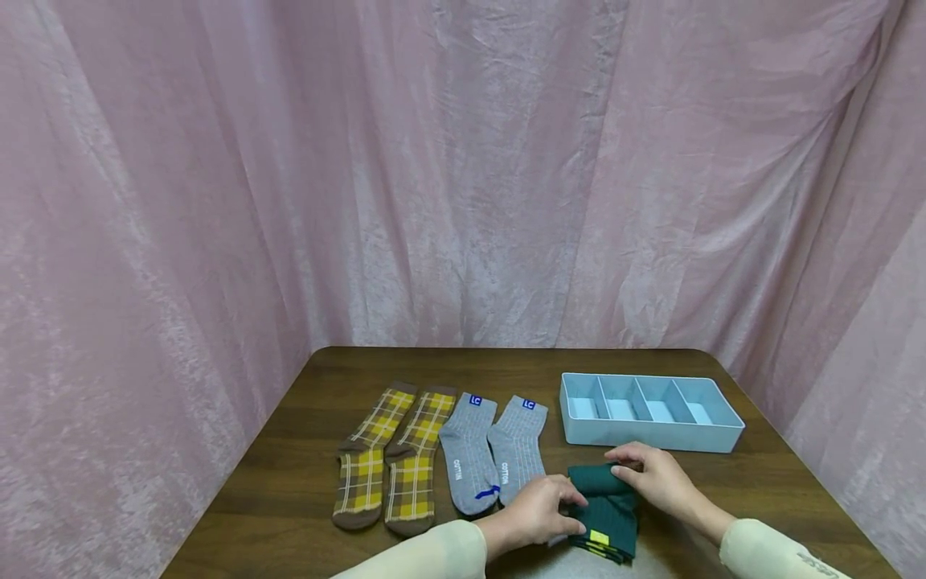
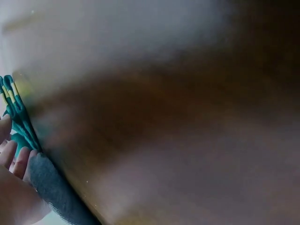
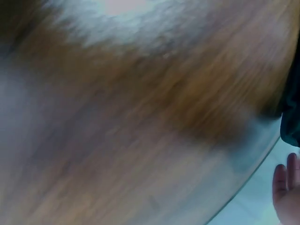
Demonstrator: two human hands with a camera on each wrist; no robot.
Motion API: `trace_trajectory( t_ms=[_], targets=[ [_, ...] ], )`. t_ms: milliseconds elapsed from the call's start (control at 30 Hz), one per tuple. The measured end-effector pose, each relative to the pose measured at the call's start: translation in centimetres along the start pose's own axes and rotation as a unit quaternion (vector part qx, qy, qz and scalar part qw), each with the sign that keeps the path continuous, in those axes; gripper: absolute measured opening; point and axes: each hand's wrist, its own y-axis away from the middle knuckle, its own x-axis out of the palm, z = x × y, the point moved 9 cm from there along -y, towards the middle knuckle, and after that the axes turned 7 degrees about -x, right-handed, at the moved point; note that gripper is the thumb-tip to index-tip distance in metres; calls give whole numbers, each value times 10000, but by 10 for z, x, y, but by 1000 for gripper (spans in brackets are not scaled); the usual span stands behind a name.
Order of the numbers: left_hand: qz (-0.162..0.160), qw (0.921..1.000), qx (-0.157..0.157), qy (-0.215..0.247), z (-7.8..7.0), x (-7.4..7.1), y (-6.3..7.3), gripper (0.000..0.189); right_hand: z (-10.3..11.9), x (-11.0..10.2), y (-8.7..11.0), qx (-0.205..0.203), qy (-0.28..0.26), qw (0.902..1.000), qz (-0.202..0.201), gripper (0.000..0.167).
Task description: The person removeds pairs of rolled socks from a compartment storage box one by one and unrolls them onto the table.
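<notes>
A pair of dark green ribbed socks point(image 1: 608, 519), folded into a small bundle with yellow marks at the near edge, lies at the front of the table. My left hand point(image 1: 537, 508) rests along the bundle's left side, its fingertips on the fabric. Over the far right corner my right hand point(image 1: 654, 480) reaches in with loosely bent fingers, the thumb at the bundle's edge. In the left wrist view, the folded layers of the green socks point(image 2: 18, 119) stand by the fingers. Only a dark edge of the socks point(image 3: 291, 112) shows in the right wrist view, above straight fingers point(image 3: 280, 180).
Two grey socks point(image 1: 469, 458) lie flat left of the bundle, one partly behind my left hand. Farther left are two yellow-and-brown plaid socks point(image 1: 412, 482). A light blue box point(image 1: 651, 434) with several compartments stands at the back right of the wooden table point(image 1: 289, 482).
</notes>
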Motion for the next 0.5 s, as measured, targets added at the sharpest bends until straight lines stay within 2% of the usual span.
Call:
trace_trajectory(
  t_ms=[100, 200, 400, 500],
  targets=[
    [-9, 9999, 33, -122, -2, 1, 0, 26, 9, 1, 1, -538, 271, 9982, 77, 20],
    [33, 9992, 94, -386, -4, 1, 1, 26, 10, 5, 2, -722, 336, 9961, 368, 27],
    [294, 9946, 233, -964, -10, 4, 3, 25, 1, 8, 1, -544, 337, 9961, 609, 27],
    [436, 9922, 269, -1136, -11, 7, 3, 25, -3, 8, -3, -282, 320, 9968, 678, 26]
  ],
)
